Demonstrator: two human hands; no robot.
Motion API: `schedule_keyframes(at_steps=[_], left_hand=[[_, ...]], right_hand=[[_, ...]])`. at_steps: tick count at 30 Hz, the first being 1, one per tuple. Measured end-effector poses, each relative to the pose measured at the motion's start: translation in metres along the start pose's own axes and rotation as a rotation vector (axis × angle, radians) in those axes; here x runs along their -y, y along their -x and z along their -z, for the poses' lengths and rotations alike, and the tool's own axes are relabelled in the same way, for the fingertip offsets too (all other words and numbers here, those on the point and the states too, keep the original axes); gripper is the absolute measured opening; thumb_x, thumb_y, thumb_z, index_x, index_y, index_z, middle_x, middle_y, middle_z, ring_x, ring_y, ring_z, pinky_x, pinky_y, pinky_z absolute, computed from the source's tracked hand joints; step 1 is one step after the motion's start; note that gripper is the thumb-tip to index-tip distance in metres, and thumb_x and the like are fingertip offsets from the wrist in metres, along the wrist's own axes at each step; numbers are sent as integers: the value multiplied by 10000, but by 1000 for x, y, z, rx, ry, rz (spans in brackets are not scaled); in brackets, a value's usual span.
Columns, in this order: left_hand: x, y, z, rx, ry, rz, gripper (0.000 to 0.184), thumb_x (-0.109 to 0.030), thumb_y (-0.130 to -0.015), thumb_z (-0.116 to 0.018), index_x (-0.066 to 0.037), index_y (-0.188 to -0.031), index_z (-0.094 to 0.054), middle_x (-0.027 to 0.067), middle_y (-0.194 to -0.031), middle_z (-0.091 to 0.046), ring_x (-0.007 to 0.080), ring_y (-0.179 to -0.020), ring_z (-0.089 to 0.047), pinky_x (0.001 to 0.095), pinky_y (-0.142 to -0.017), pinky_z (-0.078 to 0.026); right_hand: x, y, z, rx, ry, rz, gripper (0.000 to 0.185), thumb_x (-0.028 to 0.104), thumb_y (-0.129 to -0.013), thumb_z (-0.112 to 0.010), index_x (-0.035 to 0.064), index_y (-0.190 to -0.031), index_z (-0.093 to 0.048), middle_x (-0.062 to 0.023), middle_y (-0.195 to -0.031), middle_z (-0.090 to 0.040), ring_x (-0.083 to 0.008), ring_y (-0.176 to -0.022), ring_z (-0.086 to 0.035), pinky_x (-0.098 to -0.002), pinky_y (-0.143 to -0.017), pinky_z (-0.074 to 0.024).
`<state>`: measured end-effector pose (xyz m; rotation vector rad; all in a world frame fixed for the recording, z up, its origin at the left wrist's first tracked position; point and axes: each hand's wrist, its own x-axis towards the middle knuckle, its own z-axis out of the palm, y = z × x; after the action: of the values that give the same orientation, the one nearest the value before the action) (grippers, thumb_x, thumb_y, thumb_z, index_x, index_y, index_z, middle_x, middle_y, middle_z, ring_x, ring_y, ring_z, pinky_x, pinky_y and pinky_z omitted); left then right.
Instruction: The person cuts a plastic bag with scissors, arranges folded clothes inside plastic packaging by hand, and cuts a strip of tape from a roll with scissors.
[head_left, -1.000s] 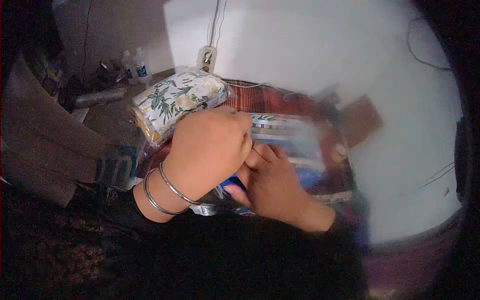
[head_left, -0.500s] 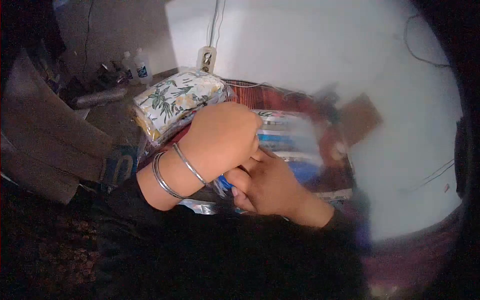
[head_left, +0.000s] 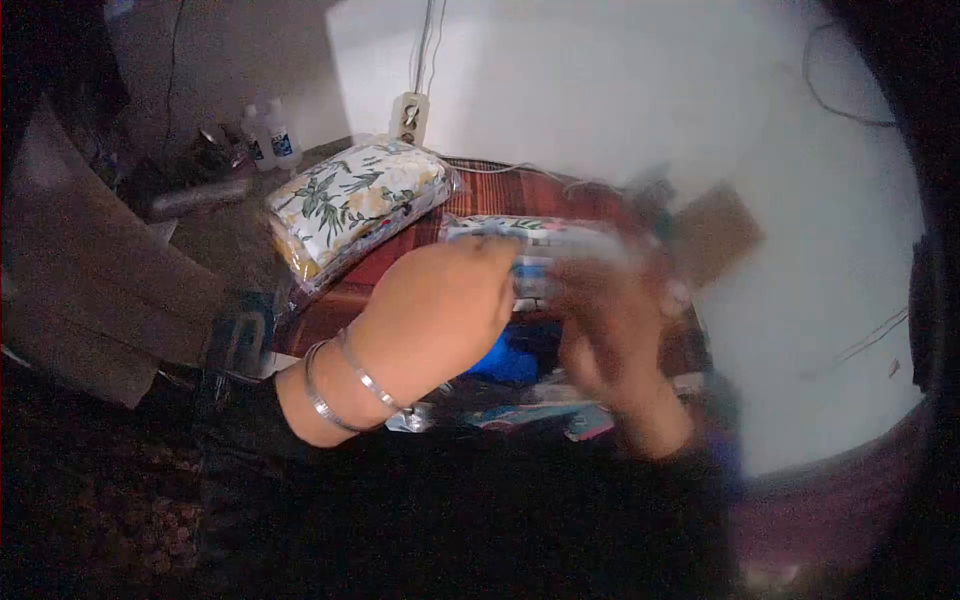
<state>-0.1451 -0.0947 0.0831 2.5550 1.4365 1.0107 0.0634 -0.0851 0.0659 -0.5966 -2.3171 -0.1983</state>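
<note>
Beneath both hands, a red striped cloth [head_left: 490, 190] is partly covered by goods. Beyond the left hand [head_left: 435, 300], to its left, a floral package [head_left: 365, 200] is wrapped in clear film. Just past the left fingers, a striped bundle [head_left: 545, 238] is seen, and between the hands, on their near side, a blue item [head_left: 505, 362] is half hidden. The left fingers are curled together, their grip unreadable; the right hand [head_left: 620, 345] is too blurred to be judged. The bundle could be knocked askew by a hurried pull.
</note>
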Motion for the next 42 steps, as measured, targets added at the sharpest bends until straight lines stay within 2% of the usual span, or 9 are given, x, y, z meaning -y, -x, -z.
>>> schedule_keyframes(at_steps=[3,10,12,16,18,21,34,39,42], left_hand=[[2,18,0,-11,180,43,421,-91,-850,-521,20,-1248,-444,242,-1106,-577,383,-990,-597,434,-887,-472],[9,45,-6,63,376,-18,615,-34,-839,-505,30,-1386,-231,257,-1348,-392,392,-1146,-544,417,-1008,-409],[10,46,-10,-18,521,-43,612,-99,-851,-545,53,-1368,-254,320,-1287,-402,452,-1104,-524,443,-990,-414],[16,40,-7,-43,720,14,539,-103,-870,-531,30,-1357,-340,290,-1288,-446,418,-1127,-528,439,-1000,-407],[40,24,4,-104,256,-163,393,-78,-894,-494,-15,-1282,-498,202,-1259,-538,325,-1161,-551,392,-1015,-400],[88,-11,-12,-98,222,-249,235,-144,-908,-529,-37,-1073,-658,154,-1104,-639,289,-1133,-567,393,-1003,-404],[118,-52,-44,100,685,-180,202,-188,-869,-638,-34,-738,-634,77,-857,-617,217,-849,-571,326,-833,-439],[122,-66,-33,89,8,-214,355,-313,-889,-607,-26,-683,-640,98,-763,-632,254,-790,-608,358,-767,-467],[119,-72,-34,139,86,-123,403,-397,-877,-588,-38,-712,-668,108,-761,-653,279,-789,-625,386,-737,-476]], right_hand=[[-4,-20,7,89,59,-88,409,159,-760,-598,74,-1160,-579,-175,-1232,-552,-398,-1141,-518,-516,-960,-415],[2,-21,-2,388,222,-126,425,286,-870,-557,129,-1265,-559,-159,-1355,-474,-380,-1320,-370,-637,-1029,-285],[-1,-18,-4,403,207,-146,412,302,-878,-549,127,-1250,-572,-158,-1350,-480,-373,-1318,-374,-631,-1035,-282],[-1,-19,-4,413,241,-141,385,324,-881,-554,117,-1200,-612,-157,-1334,-499,-356,-1315,-383,-617,-1044,-282],[-1,-18,-5,412,229,-155,381,320,-881,-555,117,-1198,-614,-156,-1333,-499,-355,-1315,-383,-612,-1047,-283],[0,-16,-5,392,217,-151,375,310,-882,-558,110,-1194,-615,-155,-1324,-505,-354,-1311,-388,-593,-1053,-290],[0,-18,-4,386,124,-106,381,275,-866,-580,40,-1164,-611,-156,-1287,-529,-345,-1277,-430,-521,-1052,-339],[-1,-19,-5,401,107,-86,397,277,-865,-581,19,-1166,-602,-157,-1266,-545,-344,-1259,-450,-507,-1053,-342],[1,-20,-3,412,100,-86,405,272,-865,-580,12,-1176,-594,-163,-1263,-547,-348,-1255,-455,-494,-1058,-342]])
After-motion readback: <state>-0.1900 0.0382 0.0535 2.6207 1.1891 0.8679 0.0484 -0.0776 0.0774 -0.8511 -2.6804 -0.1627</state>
